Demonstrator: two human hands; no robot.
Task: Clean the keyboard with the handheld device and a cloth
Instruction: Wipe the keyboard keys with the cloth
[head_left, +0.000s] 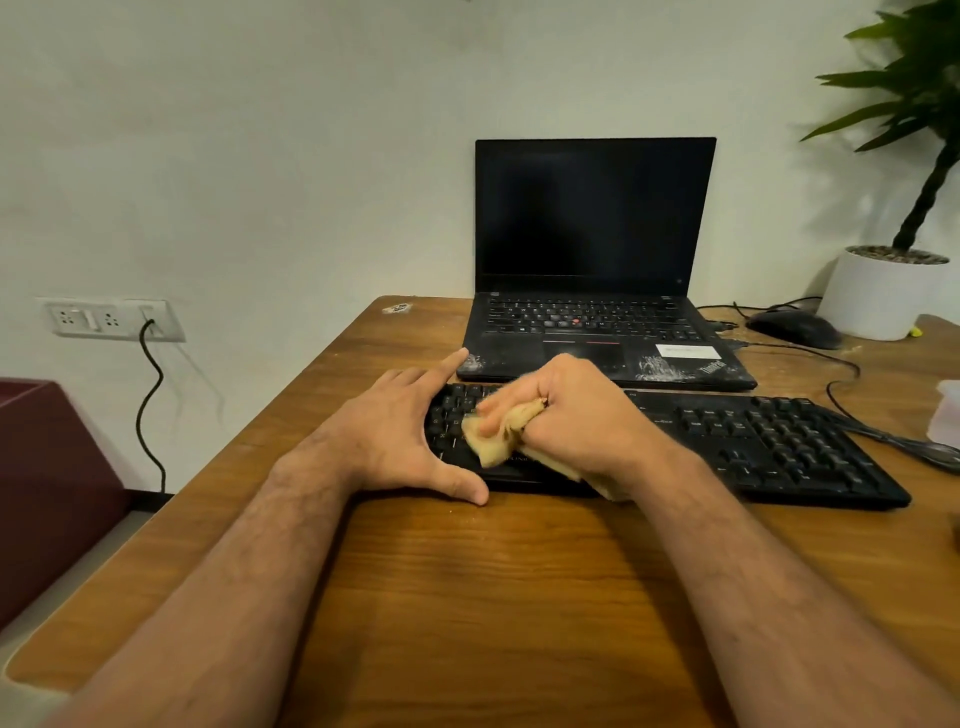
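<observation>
A black full-size keyboard (769, 441) lies across the wooden table (467, 597), in front of a laptop. My right hand (576, 415) grips a bunched yellow cloth (498, 436) and presses it onto the keys at the keyboard's left part. My left hand (400, 436) spans the keyboard's left end, with the thumb at the front edge and the fingers stretched toward the back edge. No handheld device can be seen.
An open black laptop (597, 312) with a dark screen stands just behind the keyboard. A black mouse (795, 327), cables and a white potted plant (883, 291) sit at the back right. A translucent object (948, 415) is at the right edge. A wall socket (111, 318) is on the left.
</observation>
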